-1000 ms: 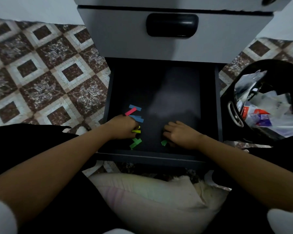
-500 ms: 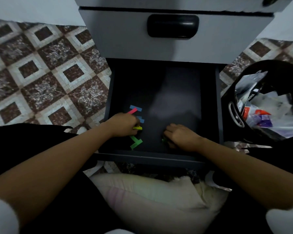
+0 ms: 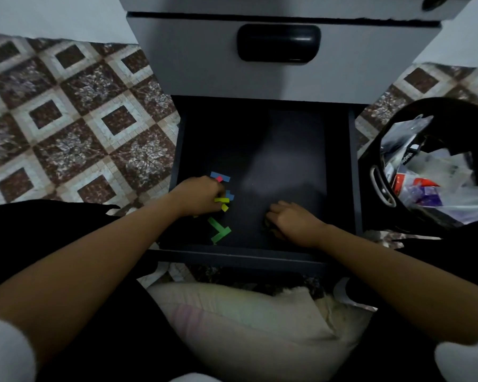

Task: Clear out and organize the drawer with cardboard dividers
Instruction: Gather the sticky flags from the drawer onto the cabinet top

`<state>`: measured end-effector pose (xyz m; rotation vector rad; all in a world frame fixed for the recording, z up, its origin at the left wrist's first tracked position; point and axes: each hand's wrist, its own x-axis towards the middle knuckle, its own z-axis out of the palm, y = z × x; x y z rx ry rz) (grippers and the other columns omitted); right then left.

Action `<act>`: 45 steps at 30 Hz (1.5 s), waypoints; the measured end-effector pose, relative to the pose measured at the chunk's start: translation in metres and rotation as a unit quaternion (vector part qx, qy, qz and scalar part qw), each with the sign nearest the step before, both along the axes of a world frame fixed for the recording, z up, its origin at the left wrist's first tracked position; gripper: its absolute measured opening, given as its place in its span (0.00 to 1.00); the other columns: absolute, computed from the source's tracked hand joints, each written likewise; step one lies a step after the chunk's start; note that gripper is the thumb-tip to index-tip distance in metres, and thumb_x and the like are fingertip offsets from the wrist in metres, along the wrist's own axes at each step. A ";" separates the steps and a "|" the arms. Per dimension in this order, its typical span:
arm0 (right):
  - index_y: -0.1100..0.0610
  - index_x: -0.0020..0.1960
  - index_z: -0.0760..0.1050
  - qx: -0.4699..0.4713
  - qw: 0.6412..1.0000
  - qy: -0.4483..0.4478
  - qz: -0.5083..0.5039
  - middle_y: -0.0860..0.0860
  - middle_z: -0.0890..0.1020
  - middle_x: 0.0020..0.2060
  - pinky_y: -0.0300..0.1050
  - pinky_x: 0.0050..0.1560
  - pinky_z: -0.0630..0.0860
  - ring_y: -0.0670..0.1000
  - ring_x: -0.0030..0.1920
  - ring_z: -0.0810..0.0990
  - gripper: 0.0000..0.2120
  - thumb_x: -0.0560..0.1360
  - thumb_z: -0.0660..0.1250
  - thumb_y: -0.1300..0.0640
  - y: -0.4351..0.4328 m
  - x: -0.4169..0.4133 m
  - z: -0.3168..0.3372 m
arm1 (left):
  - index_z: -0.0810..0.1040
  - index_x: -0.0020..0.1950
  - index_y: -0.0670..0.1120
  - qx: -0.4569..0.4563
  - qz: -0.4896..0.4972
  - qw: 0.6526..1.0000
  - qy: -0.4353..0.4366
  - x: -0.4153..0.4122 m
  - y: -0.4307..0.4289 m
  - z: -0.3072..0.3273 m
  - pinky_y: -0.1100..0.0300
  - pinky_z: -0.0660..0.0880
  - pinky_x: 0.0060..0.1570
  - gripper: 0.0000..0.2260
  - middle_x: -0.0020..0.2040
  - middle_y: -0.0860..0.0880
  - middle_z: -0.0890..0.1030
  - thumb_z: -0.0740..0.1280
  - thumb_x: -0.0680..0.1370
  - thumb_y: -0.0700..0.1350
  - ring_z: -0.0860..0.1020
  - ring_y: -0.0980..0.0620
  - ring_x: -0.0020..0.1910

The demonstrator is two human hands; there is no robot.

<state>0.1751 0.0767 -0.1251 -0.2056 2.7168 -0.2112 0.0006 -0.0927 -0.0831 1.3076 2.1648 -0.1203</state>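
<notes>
The dark drawer (image 3: 353,172) stands pulled out below a grey drawer front. Small coloured paper strips lie on its floor at the front left: blue strips (image 3: 220,176) with a red one, yellow strips (image 3: 222,200), green strips (image 3: 219,230). My left hand (image 3: 202,195) has its fingers curled over the yellow strips and pinches them. At the front middle of the drawer my right hand (image 3: 290,220) lies knuckles up with its fingers curled under; what is beneath them is hidden.
A black basket (image 3: 381,186) full of plastic packets and wrappers stands right of the drawer. A grey upper drawer front with a black handle (image 3: 278,42) hangs over the back. A pale cushion (image 3: 249,326) lies on my lap; patterned floor tiles (image 3: 75,128) spread to the left.
My left hand has gathered the yellow strips and covered most of the red one. The small green strip by my right hand has gone from sight under its fingers.
</notes>
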 end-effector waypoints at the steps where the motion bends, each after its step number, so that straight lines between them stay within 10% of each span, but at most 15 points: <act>1: 0.63 0.53 0.74 -0.014 1.000 0.011 0.004 0.60 0.76 0.53 0.47 0.52 0.70 0.59 0.54 0.74 0.11 0.74 0.64 0.58 -0.001 0.001 -0.001 | 0.78 0.54 0.43 0.001 0.003 1.000 -0.002 0.000 0.000 0.000 0.56 0.72 0.42 0.11 0.50 0.44 0.79 0.65 0.77 0.49 0.77 0.46 0.47; 25: 0.61 0.54 0.78 -0.218 0.957 -0.013 -0.190 0.56 0.81 0.52 0.43 0.53 0.73 0.54 0.51 0.79 0.10 0.74 0.67 0.61 -0.008 -0.016 0.012 | 0.71 0.63 0.46 -0.049 -0.283 0.950 0.126 0.023 -0.014 -0.014 0.53 0.65 0.63 0.13 0.62 0.47 0.73 0.59 0.79 0.46 0.70 0.48 0.64; 45: 0.60 0.57 0.78 -0.241 0.957 -0.063 -0.147 0.54 0.81 0.53 0.37 0.50 0.69 0.51 0.52 0.78 0.11 0.75 0.66 0.60 -0.040 -0.036 0.020 | 0.74 0.52 0.43 -0.014 -0.130 0.986 0.101 0.011 -0.009 -0.009 0.56 0.68 0.47 0.09 0.54 0.44 0.77 0.61 0.77 0.46 0.77 0.45 0.53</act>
